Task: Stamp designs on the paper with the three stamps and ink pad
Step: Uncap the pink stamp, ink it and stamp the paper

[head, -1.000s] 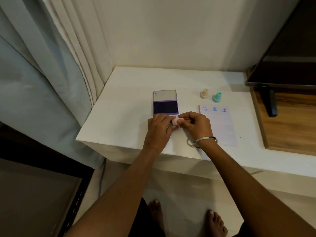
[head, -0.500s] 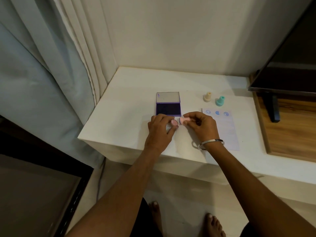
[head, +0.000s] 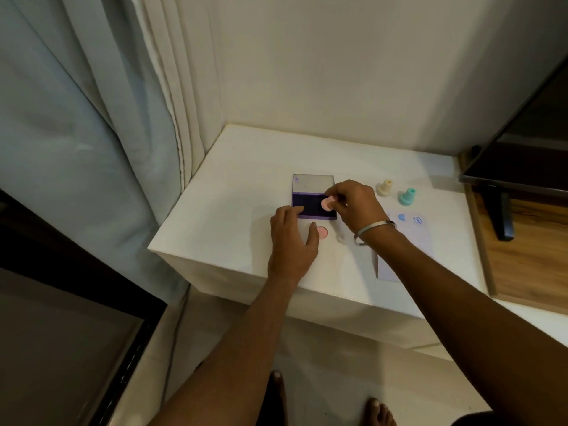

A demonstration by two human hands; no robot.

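At frame centre, the right hand (head: 353, 204) pinches the pink stamp (head: 326, 204) over the ink pad (head: 310, 204); the left hand (head: 292, 238) lies spread open, steadying the pad. Tilted pressing could ink unevenly.

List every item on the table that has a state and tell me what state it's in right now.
ink pad: lid open, dark pad exposed
pink stamp: uncapped, held in right hand over the pad
pink cap: off, lying on table by left hand
cream stamp: upright, untouched
teal stamp: upright, untouched
paper: flat, blue prints at its top edge
left hand: open, fingers at the pad's edge
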